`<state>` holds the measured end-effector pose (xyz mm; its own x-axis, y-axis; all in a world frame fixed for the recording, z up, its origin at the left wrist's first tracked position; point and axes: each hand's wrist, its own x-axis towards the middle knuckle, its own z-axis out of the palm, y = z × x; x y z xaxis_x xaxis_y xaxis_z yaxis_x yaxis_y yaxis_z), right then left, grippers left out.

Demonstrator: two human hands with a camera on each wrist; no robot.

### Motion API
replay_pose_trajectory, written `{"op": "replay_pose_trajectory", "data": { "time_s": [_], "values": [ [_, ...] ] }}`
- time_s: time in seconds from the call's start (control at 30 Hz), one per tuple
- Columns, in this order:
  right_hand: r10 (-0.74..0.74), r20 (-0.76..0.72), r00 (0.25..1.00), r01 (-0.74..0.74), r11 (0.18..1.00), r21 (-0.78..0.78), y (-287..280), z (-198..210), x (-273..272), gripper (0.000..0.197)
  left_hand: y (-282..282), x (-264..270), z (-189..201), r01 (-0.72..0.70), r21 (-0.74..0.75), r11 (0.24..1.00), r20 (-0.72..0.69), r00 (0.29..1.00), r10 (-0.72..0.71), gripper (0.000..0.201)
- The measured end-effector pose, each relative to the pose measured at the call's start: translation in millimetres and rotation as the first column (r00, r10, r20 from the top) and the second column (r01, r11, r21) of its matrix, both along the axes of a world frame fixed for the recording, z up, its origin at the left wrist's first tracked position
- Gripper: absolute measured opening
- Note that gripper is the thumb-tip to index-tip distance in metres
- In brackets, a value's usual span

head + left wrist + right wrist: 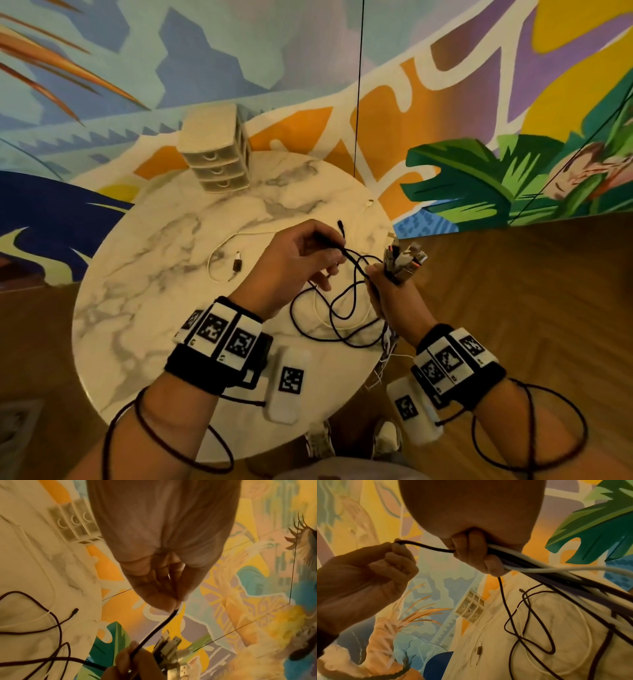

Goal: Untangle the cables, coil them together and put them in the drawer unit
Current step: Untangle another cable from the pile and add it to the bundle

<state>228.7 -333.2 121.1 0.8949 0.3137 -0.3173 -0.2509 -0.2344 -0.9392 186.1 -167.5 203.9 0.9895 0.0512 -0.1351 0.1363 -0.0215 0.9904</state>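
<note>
While a black cable (346,298) is pinched by the left hand (291,263), bundled cables (404,262) gripped by the right hand (387,294); drawer unit (215,150) far left

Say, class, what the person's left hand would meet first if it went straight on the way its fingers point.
Probably the right hand, gripping the cable bundle; the left hand pinches a black cable running towards it.

You have a round marble table (144,274) on wood floor. Far side: drawer unit (215,150). Centre-right: white cable (219,248), small dark adapter (237,264), black cable loops (339,308) near the right edge.
</note>
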Motion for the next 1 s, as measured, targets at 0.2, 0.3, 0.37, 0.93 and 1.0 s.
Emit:
{"op": "replay_pose_trajectory", "data": {
  "time_s": [0.2, 0.3, 0.37, 0.93, 1.0],
  "values": [
    [0.19, 0.045, 0.981, -0.18, 0.968, -0.175, -3, -1, -1, 0.034, -11, 11, -10, -0.018, 0.198, 0.98, 0.076, 0.997, 0.002, 0.012],
    [0.166, 0.146, 0.975, -0.151, 0.982, -0.11, -8, 5, -3, 0.03, -15, 14, -14, 0.044, 0.377, 0.925, 0.075, 0.994, -0.078, 0.011],
    [0.135, 0.14, 0.981, -0.14, 0.99, 0.022, -10, 8, -2, 0.031, -18, 16, -15, 0.063, 0.487, 0.871, 0.092, 0.988, -0.122, 0.01],
    [-0.093, 0.183, 0.979, 0.104, 0.993, -0.049, -36, 19, 8, 0.055, 19, 43, -91, -0.029, 0.596, 0.802, -0.01, 0.999, 0.043, 0.014],
    [-0.151, 0.126, 0.981, 0.151, 0.989, 0.009, -48, 16, 10, 0.054, 32, 34, -139, 0.172, 0.73, 0.662, -0.184, 0.982, -0.053, 0.015]
  ]
}}
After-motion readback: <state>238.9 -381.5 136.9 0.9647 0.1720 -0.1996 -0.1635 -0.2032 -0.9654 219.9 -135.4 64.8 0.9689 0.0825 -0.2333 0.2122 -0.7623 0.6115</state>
